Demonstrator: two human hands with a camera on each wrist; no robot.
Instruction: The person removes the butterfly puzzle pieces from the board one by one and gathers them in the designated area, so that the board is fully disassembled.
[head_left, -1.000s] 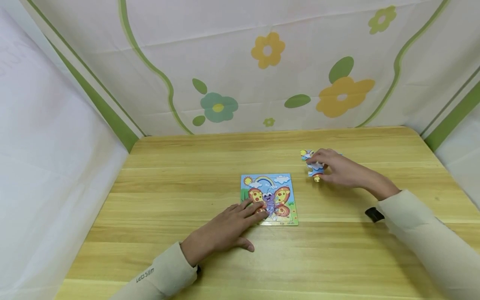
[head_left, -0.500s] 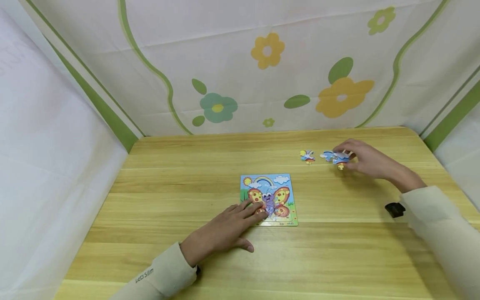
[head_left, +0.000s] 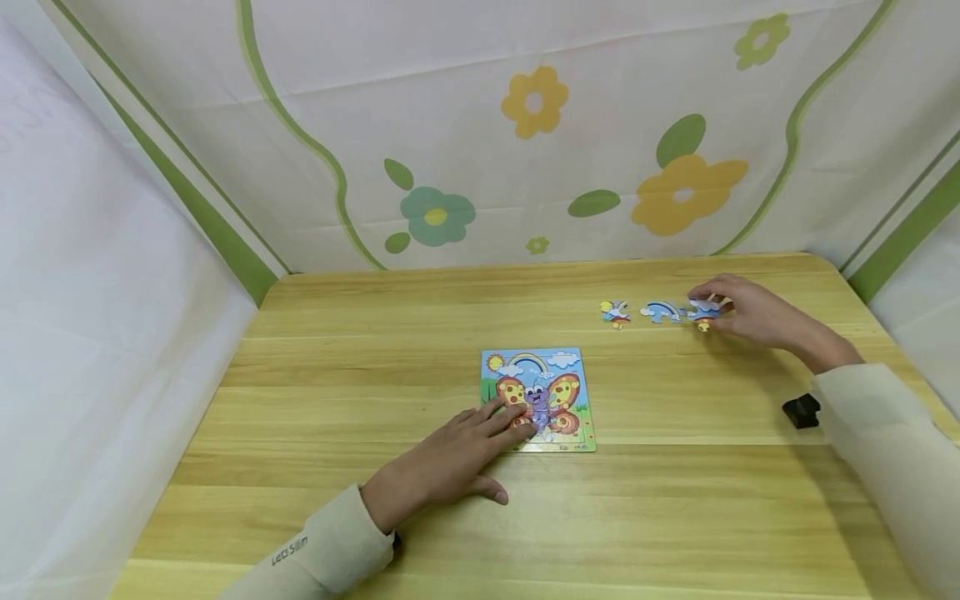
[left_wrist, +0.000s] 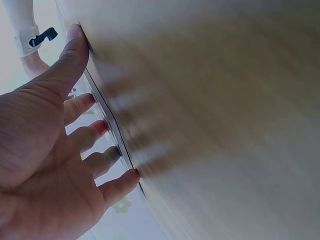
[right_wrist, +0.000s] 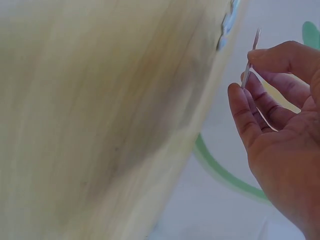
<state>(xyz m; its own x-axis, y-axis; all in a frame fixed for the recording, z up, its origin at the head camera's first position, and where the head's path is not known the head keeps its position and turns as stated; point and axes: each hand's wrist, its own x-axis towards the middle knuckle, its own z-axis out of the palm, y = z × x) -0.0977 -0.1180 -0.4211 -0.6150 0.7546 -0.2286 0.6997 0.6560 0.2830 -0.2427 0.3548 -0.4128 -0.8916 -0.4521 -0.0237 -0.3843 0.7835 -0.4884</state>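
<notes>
My left hand (head_left: 457, 454) rests with straight, spread fingers on the lower left of a square butterfly jigsaw board (head_left: 562, 358). In the left wrist view, the fingertips touch the board's thin edge side (left_wrist: 111, 120), and the thumb lies off it. At the back right, my right hand (head_left: 757, 310) pinches a jigsaw piece (head_left: 703, 308) with a white cloud and a red-and-yellow part. The right wrist view shows that held piece (right_wrist: 246, 75) edge-on between thumb and fingers, off the table. Just left of it lies a rainbow jigsaw piece (head_left: 663, 312).
Another jigsaw piece (head_left: 615, 313), with yellow and red parts, lies further left. Both loose pieces are on the wooden table (head_left: 360, 358), beyond the board. A white flower-patterned cloth (head_left: 465, 108) hangs behind the table's back edge.
My right hand has carried the pinched jigsaw piece right and a little back, past the rainbow piece, which shows more fully. The left hand and board have stayed put.
</notes>
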